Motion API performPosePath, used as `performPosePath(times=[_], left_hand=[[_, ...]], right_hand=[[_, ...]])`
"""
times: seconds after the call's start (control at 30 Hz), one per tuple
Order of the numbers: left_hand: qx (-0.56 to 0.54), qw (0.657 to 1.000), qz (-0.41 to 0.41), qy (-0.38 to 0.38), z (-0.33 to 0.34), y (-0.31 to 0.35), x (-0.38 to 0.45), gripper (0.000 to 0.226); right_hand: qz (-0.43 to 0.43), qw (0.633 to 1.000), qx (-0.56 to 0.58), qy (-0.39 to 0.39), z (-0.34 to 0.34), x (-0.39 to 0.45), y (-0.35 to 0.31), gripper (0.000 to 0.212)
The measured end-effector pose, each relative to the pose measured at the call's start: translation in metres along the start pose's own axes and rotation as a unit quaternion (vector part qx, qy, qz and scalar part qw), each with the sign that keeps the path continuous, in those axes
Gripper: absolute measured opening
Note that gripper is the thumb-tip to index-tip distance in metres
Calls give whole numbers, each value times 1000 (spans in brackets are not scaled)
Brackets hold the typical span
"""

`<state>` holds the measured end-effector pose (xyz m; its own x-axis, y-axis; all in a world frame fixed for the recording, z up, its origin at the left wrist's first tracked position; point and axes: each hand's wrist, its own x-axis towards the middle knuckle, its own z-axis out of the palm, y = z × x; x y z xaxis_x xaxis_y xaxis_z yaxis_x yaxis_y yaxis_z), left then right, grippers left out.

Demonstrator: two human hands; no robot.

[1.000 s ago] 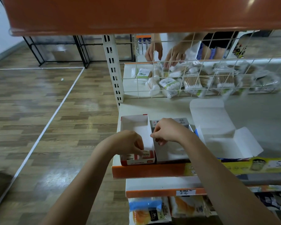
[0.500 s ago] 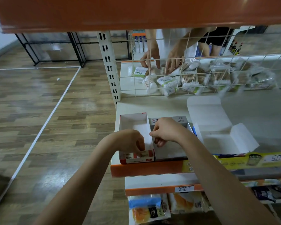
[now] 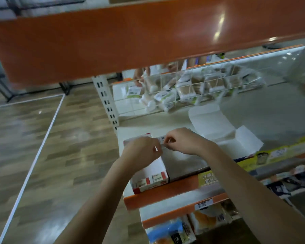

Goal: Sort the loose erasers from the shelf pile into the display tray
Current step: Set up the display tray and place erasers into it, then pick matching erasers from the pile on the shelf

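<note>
Both hands meet over the shelf edge: right hand [image 3: 181, 141] pinching a small eraser [image 3: 161, 139] at its fingertips, left hand [image 3: 142, 152] curled in beside it, seemingly pinching the same piece or the wall of the display tray [image 3: 158, 166], too blurred to call. The tray sits at the shelf's front lip, long axis running from 7 o'clock near us to 1 o'clock, open end forward, a few erasers [image 3: 151, 180] lined at its front. Risk, as I read it: a crowded two-handed pinch could drop the eraser beside the tray, or nudge the tray off the lip. An opened white carton [image 3: 236, 138] lies at 3 o'clock.
</note>
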<state>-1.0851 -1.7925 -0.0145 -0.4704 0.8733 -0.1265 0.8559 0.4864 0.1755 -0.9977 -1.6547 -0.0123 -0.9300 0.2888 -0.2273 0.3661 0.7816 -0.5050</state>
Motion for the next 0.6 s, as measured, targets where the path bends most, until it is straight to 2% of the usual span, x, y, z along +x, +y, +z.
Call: performPosePath(times=[0.1, 0.17, 0.33, 0.43, 0.6], left_hand=[[24, 997, 31, 67, -9, 24, 23, 26], [36, 994, 61, 85, -11, 44, 41, 30], [69, 986, 136, 62, -4, 106, 88, 35], [124, 975, 175, 60, 2, 161, 109, 41], [121, 965, 227, 48, 12, 263, 141, 44]], right_hand=[[-22, 996, -67, 49, -18, -9, 14, 23], [-11, 990, -109, 89, -28, -17, 33, 24], [56, 972, -176, 148, -56, -58, 96, 37], [104, 962, -182, 174, -73, -89, 142, 42], [201, 947, -169, 185, -107, -146, 220, 44]])
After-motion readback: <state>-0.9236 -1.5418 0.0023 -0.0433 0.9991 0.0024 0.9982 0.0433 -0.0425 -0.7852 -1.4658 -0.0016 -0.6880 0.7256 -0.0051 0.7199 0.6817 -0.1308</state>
